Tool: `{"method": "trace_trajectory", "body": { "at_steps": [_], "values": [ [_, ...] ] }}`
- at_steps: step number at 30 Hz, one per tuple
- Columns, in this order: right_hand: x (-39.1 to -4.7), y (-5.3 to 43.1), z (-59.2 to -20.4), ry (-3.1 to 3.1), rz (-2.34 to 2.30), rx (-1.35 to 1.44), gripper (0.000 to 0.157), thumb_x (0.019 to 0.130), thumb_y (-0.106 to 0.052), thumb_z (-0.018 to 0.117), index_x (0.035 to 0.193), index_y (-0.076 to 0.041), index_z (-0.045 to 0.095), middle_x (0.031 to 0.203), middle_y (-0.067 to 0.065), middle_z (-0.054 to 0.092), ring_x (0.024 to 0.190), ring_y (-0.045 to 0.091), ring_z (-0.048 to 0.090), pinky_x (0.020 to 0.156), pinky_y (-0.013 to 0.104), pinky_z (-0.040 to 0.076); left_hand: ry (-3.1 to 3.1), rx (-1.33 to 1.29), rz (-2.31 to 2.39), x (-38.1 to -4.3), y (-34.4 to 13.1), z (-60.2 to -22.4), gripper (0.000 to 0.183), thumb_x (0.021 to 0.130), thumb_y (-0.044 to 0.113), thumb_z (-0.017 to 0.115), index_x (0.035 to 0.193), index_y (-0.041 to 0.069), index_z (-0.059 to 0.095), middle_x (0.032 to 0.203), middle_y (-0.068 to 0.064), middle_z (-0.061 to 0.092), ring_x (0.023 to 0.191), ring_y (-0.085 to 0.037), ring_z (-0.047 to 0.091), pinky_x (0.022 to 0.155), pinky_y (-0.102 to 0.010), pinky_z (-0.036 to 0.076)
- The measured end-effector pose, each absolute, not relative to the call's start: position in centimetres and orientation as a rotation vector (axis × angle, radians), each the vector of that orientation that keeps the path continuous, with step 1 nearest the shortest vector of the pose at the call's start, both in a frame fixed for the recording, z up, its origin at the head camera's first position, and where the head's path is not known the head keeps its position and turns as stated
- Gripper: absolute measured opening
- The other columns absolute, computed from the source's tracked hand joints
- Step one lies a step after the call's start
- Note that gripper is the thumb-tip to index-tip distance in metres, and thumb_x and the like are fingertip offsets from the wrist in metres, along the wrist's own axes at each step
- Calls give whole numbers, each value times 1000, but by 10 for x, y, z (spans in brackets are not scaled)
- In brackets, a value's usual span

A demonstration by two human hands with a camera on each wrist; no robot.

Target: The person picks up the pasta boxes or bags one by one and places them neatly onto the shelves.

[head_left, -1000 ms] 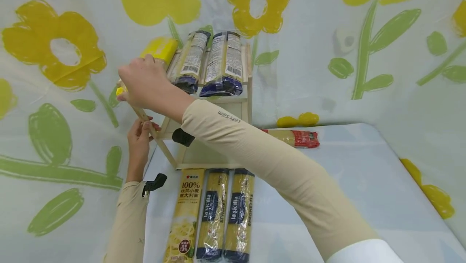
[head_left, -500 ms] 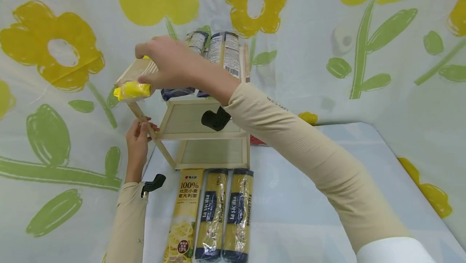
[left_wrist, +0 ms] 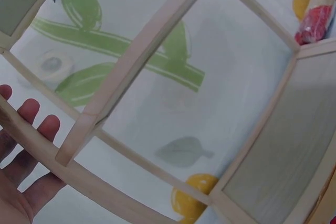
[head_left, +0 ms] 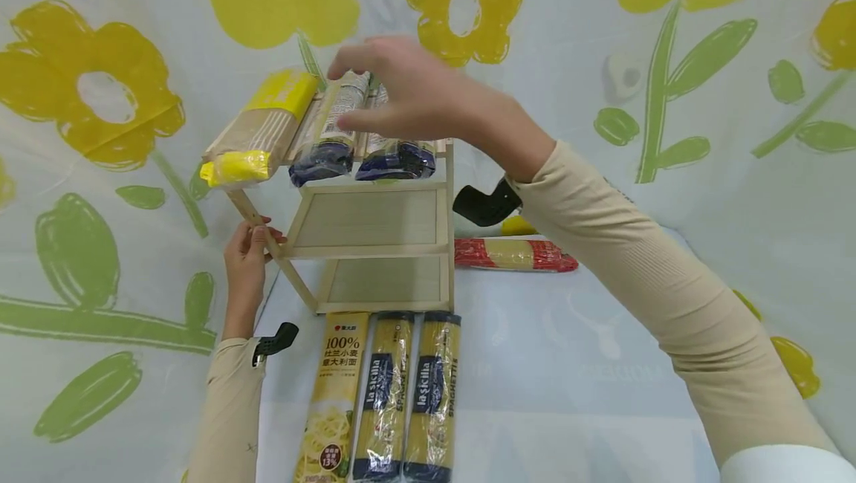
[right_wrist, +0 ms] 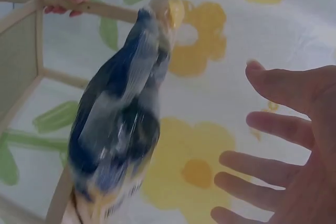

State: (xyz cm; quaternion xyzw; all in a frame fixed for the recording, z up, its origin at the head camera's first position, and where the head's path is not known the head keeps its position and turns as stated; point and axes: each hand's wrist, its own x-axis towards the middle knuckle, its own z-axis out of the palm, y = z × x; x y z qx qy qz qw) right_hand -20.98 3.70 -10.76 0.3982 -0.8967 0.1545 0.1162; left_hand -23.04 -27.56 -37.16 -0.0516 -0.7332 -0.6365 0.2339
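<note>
A pale wooden shelf rack (head_left: 371,217) stands on the table, with packs of pasta lying along its top. My left hand (head_left: 246,264) grips the rack's left front post, its fingers around the wood in the left wrist view. Spread and holding nothing, my right hand (head_left: 424,96) hovers over the top shelf. Below it lie two blue-ended spaghetti packs, a left one (head_left: 329,137) and a right one (head_left: 397,160), both partly hidden by the hand. At the top left rests a yellow-ended noodle pack (head_left: 261,130). The right wrist view shows the blue-ended packs blurred.
In front of the rack, a yellow pasta box (head_left: 334,394) and two la sicilia spaghetti packs (head_left: 384,401) lie side by side on the white table (head_left: 568,364). A red-ended pasta pack (head_left: 511,254) lies right of the rack. A flower-print cloth (head_left: 548,119) hangs behind.
My right hand has let go of the yellow-ended noodle pack at the top left and moved right, opening over the blue-ended packs. My left hand keeps its grip on the post.
</note>
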Motion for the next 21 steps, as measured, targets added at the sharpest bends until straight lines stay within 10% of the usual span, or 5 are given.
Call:
{"method": "trace_trajectory", "body": {
  "at_steps": [21],
  "values": [
    [-210,143,-147,-2574,642,1074,42,88,-28,68,123,-7,60,122,5,61,110,21,50,92,46,40,-2000,-156,-1771,-227,-276,-366,21,100,20,47,108,7,61,90,-17,62,83,-22,63,68,-24,51]
  ]
}}
